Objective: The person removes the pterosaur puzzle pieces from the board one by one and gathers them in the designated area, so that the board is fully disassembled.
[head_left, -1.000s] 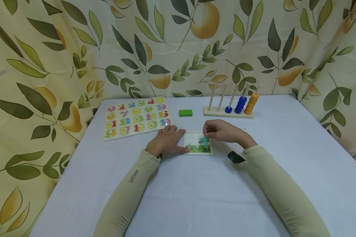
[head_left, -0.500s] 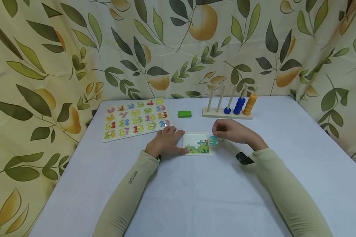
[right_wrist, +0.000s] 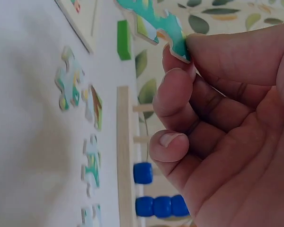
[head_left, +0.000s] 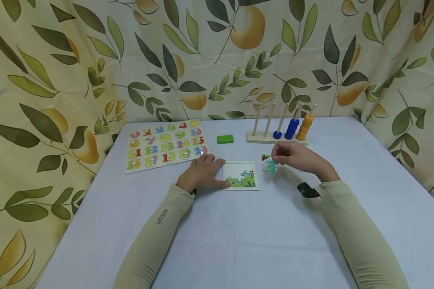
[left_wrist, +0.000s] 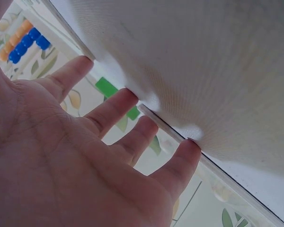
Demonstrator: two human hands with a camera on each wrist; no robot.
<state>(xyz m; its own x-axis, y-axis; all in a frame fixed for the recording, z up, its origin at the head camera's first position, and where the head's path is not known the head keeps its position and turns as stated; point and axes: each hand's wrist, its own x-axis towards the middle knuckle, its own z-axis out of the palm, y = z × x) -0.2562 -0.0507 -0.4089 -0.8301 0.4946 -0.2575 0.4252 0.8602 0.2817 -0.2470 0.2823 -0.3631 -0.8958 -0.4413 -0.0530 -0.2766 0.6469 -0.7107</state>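
Note:
In the head view my left hand [head_left: 202, 172] lies with fingers spread, its thumb on the left edge of a small white jigsaw tray [head_left: 256, 176]. Green and teal pieces [head_left: 240, 182] fill the lower part of the tray; white backing shows above. Right of the tray, my right hand [head_left: 300, 159] pinches a teal jigsaw piece [right_wrist: 173, 35] between thumb and index finger, raised above the table. Its other fingers are curled. Loose jigsaw pieces [right_wrist: 68, 80] lie on the table below this hand. In the left wrist view, four fingertips [left_wrist: 187, 146] press down on the surface.
A number puzzle board [head_left: 166, 144] lies behind my left hand. Beyond the tray sits a green block [head_left: 225, 139]. At the back right stands a bead abacus [head_left: 260, 138] with blue and orange beads. Patterned curtain [head_left: 217, 60] hangs behind the table.
My right hand has moved right, away from the tray, with the teal jigsaw piece now held outside it. Loose pieces beside the tray have come into view. The left hand has stayed put.

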